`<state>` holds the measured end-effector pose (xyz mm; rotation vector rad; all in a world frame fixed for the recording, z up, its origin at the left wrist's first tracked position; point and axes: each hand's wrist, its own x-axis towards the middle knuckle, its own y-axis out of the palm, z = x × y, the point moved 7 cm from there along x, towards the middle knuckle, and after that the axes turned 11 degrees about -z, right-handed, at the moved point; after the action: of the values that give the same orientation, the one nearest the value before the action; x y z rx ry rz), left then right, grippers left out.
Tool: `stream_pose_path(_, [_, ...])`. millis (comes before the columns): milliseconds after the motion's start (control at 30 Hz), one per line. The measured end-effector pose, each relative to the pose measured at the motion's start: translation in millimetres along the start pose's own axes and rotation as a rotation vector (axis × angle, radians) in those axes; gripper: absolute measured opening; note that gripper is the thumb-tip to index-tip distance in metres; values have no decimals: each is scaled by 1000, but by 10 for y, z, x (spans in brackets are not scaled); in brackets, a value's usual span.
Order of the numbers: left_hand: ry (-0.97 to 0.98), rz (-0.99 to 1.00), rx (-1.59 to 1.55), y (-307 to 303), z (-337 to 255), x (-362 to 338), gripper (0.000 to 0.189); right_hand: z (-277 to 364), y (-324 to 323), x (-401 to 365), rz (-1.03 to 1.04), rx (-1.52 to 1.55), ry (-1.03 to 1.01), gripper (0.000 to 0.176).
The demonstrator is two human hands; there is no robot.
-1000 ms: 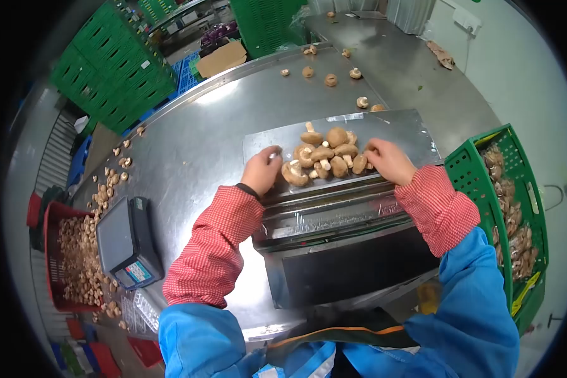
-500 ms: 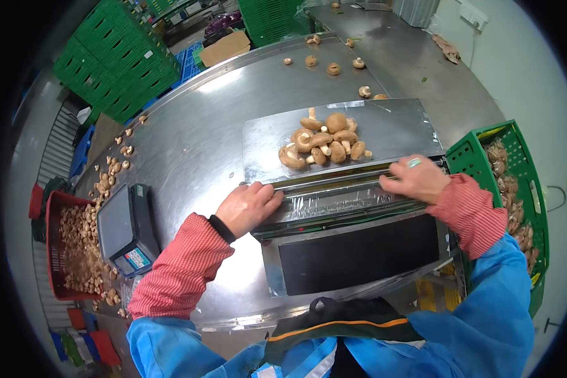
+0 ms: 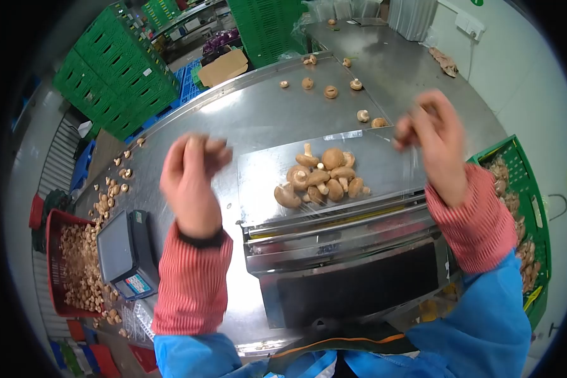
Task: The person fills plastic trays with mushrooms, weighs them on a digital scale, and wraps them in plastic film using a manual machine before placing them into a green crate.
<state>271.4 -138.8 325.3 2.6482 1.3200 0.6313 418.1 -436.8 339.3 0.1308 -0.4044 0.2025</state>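
Note:
Both my hands are raised above the steel table, blurred by motion, with fingers curled into a pinch. My left hand (image 3: pixel 194 179) is left of a pile of brown mushrooms (image 3: pixel 324 175); my right hand (image 3: pixel 436 142) is to its right and a little higher. Clear plastic film (image 3: pixel 411 165) shows as faint shiny creases below my right fingers and seems stretched between the hands; its edge at my left fingers is hard to see. The mushrooms lie on the flat plate (image 3: pixel 261 170) behind the film wrapping machine (image 3: pixel 353 252), which has metal rollers and a black front panel.
A dark scale (image 3: pixel 118 249) stands at left beside a red crate (image 3: pixel 53 264) full of mushrooms. A green crate (image 3: pixel 542 220) with bagged mushrooms is at right. Loose mushrooms (image 3: pixel 331 92) lie farther back. Stacked green crates (image 3: pixel 116 69) stand behind the table (image 3: pixel 189 151).
Both hands have risen from the machine's rollers and moved outward and away from me, to either side of the mushroom pile. The pile and machine sit lower in view.

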Motion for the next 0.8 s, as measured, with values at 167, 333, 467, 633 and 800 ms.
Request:
stream_pose_path(167, [409,127,810,349,1064,461,16,-1316,249,613,-13,-607,-156,14])
stream_pose_path(333, [292,586,919,332,1551,-30,23,-1680,386,237,306,-898,-111,22])
stream_pose_path(467, [-17,671,1096,184,1724,-84,30,-1939,414,148,631,-741,252,32])
stream_pose_path(633, [62,503,875,-118,1773,-181,32,-2050,319,39,657,-510,444,31])
stream_pose_path(800, [-249,347,601,-211,1839,-439,26,-1893,304,-328,479,-101,681,26])
